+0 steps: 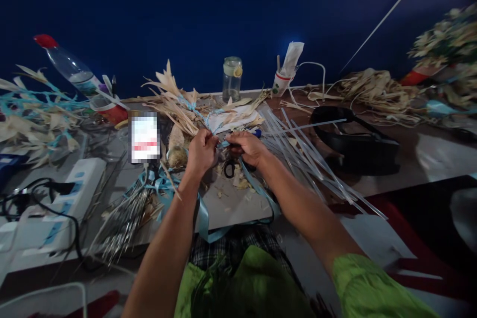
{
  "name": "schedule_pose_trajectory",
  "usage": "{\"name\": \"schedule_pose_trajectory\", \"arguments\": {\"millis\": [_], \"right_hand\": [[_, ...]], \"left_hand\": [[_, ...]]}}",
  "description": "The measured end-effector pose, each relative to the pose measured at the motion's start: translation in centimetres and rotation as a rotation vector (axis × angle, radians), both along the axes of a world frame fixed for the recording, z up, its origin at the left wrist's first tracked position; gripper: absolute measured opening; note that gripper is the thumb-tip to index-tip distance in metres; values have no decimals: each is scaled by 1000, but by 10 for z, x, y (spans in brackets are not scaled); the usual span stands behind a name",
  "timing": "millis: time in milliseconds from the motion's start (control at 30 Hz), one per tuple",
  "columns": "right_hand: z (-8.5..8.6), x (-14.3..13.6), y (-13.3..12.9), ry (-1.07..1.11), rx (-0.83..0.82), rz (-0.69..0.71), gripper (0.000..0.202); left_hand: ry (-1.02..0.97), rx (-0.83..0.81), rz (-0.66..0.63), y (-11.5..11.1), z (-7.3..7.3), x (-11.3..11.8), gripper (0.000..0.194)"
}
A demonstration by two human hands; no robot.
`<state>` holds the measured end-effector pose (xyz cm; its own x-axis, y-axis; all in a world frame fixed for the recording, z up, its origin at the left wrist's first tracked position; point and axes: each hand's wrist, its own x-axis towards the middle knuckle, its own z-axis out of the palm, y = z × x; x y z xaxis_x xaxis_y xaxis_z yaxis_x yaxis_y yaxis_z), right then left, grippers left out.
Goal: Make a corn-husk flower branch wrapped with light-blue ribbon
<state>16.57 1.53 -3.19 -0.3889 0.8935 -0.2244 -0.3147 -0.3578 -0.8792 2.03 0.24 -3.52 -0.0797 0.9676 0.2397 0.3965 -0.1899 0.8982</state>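
My left hand (pixel 203 149) is closed in a pinch on a stem wrapped in light blue ribbon (pixel 204 120). The stem runs up and away to pale dried-husk petals (pixel 169 79). Close beside it on the right, my right hand (pixel 246 147) pinches a light blue ribbon (pixel 223 143). More of that ribbon (pixel 203 218) hangs in a loop over the table's front edge. Just below the hands lies a black loop-shaped handle (pixel 229 169), its other parts hidden. Dried husk scraps (pixel 244 181) are scattered around it.
Clear plastic sticks (pixel 316 169) and a black headset-like object (pixel 356 146) lie on the right. Thin wires (pixel 124 218), a phone-like screen (pixel 144 137) and a white power strip (pixel 70 203) are on the left. At the back stand a jar (pixel 231 79), cup (pixel 281 83) and bottle (pixel 70 67).
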Motion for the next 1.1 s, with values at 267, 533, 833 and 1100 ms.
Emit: {"name": "schedule_pose_trajectory", "arguments": {"millis": [267, 533, 833, 1100], "right_hand": [[1, 2, 0, 13, -25, 11, 26], [3, 0, -4, -225, 100, -60, 34], [2, -3, -4, -388, 179, -158, 38], [2, -1, -9, -478, 312, -207, 44]], "left_hand": [[33, 15, -15, 1, -1, -1, 15], [87, 29, -27, -1, 3, 3, 11], [116, 47, -23, -1, 1, 1, 10], [68, 45, -67, 0, 0, 1, 13]]}}
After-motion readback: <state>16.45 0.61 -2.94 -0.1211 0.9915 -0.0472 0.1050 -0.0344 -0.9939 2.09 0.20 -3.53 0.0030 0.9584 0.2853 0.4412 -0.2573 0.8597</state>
